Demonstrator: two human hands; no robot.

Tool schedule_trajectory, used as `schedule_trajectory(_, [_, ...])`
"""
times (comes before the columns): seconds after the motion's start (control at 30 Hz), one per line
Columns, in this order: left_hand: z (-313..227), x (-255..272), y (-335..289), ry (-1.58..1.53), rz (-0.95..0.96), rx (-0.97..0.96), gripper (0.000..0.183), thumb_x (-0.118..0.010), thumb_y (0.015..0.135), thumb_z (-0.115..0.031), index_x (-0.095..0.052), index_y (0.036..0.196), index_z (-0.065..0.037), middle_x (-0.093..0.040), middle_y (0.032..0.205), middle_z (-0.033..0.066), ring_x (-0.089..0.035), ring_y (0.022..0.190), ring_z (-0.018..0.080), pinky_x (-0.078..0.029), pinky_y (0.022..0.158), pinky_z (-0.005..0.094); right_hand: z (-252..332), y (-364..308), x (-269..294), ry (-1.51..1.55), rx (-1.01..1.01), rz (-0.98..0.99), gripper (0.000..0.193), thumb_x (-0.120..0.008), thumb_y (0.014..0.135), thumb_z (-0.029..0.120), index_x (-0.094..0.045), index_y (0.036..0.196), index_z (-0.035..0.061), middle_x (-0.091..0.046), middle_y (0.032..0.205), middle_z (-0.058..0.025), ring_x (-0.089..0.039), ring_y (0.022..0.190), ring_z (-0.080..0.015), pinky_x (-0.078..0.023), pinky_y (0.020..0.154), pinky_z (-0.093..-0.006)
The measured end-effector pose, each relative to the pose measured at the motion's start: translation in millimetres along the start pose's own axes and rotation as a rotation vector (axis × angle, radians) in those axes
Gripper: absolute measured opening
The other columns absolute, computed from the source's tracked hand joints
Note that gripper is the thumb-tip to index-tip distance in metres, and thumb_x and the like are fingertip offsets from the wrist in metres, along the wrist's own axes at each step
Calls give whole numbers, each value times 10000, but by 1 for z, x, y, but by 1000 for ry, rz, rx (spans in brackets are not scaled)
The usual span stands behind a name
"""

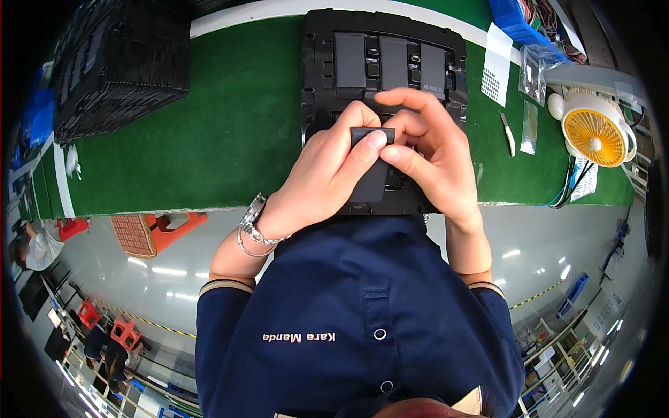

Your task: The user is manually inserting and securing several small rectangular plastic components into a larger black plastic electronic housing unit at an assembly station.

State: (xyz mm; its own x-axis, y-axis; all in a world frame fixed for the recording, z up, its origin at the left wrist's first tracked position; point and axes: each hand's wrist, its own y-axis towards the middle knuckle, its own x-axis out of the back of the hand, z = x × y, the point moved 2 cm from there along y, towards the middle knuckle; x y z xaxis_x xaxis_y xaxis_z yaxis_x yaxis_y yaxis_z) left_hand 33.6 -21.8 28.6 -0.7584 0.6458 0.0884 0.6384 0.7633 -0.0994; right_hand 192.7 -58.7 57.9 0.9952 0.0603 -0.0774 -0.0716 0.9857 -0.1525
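Observation:
Between my hands is a small flat black piece (359, 133), held level above a black moulded tray (317, 76). My left hand (317, 167) is closed on it, thumb pressed on its top and curled fingers behind. At its right end, the thumb and a bent finger of my right hand (446, 153) pinch close in; the index finger arches up free. Under the hands a dark slab (369, 187) lies in the tray's near part. Flat dark slabs (394, 63) sit side by side in the tray's far row. My fingers hide the tray's middle.
A tall stack of black trays (122, 70) stands at the left of the green table (237, 139). On the right are a yellow-and-white fan (594, 132), a white-handled knife (508, 134), a label sheet (496, 66), clear bags (535, 73) and a blue bin (519, 28).

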Motion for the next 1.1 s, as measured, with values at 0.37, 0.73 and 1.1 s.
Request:
schedule_trajectory(0.37, [-3,28,-13,817,83,-344,386,-783,672,-162,-552,975,-99,-566,1190,50,-455,1225,305,-367,1023,460,-13,-3,33,-731,166,-106,245,-653,806,14,-671,1048,53,-564,749,-70,-557,705,-184,-460,651,-306])
schedule_trajectory(0.73, [2,23,-7,893,100,-387,424,-794,628,-202,-612,1002,-122,-562,1213,30,-449,1251,294,-370,1041,495,-3,-22,56,-1191,344,-24,403,-738,678,48,-610,1060,49,-571,1107,-88,-531,1022,-296,-445,857,-401])
schedule_trajectory(1.1, [-2,20,-9,952,121,-365,413,-770,656,-206,-625,1035,-128,-555,1233,30,-433,1265,303,-353,1058,509,5,-29,61,-1377,629,113,405,-738,599,58,-595,977,29,-610,981,-76,-600,958,-259,-490,867,-412])
